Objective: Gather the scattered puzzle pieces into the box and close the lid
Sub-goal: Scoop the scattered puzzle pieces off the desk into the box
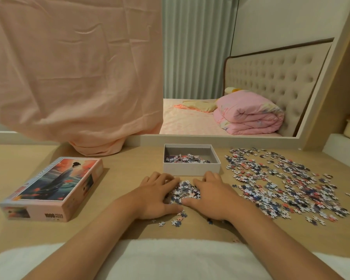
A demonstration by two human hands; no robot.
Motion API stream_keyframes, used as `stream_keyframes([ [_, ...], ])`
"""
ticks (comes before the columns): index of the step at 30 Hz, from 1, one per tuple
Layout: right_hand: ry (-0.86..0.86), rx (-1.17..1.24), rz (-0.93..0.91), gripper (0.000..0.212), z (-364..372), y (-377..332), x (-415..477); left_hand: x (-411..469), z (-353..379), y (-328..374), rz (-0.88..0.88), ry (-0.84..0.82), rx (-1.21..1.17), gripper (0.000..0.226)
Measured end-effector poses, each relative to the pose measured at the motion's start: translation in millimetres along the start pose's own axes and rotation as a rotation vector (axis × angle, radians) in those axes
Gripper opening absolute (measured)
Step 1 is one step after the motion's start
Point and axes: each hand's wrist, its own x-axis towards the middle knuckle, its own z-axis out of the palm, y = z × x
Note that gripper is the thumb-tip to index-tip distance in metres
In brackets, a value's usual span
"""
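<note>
- White cloth (170, 259) lies nearest, along the bench (109, 231) edge, with 2 bare forearms reaching over it. Where are the hands?
- Facing each other. The left grip (160, 196) and right grip (212, 196) curl their fingers in round a small heap (186, 190) of puzzle pieces, thumbs on the near side. Both are clamped on that heap, which sits on the bench just in front of the open box (190, 171).
- How will it handle?
- Light, loose, thin card, I'd judge. Nothing binds the pieces, so they'll spill through any gap. Best to take hold low, fingertips sliding under from both sides, and lift it as 1 cupped load. A few strays (178, 221) lie by the wrists.
- Room to move?
- It's a short hop over the box's front wall. Inside is a thin layer of pieces (185, 158) with space to spare. The box looks light and might slide toward the ledge (210, 138) if nudged. The big scatter (281, 184) lies to the right, and the lid (55, 186) sits picture side up on the left, well apart.
</note>
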Motion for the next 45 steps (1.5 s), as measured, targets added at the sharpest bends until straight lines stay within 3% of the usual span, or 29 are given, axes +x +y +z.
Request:
stream_keyframes([
  [8,0.089,0.169,-0.08,0.042,-1,4,5,16,7,7,0.035,0.277,-0.178,0.044],
  [14,0.158,0.362,-0.05,0.008,-4,7,6,16,4,7,0.043,0.349,-0.254,0.024],
  [21,0.174,0.611,0.019,0.015,-14,13,9,22,-10,6,0.003,0.411,-0.44,0.016],
  [28,0.434,0.749,0.039,0.013,-60,28,48,65,-64,-4,-0.095,0.477,-0.715,0.006],
  [32,0.515,0.709,0.059,0.012,-55,32,78,92,-64,-7,-0.136,0.522,-0.599,0.014],
  [38,0.269,0.472,-0.075,0.028,-33,38,95,103,-48,-6,-0.084,0.404,-0.494,0.03],
  [45,0.306,0.392,-0.107,0.03,-44,33,85,89,-47,-11,-0.078,0.417,-0.375,0.029],
])
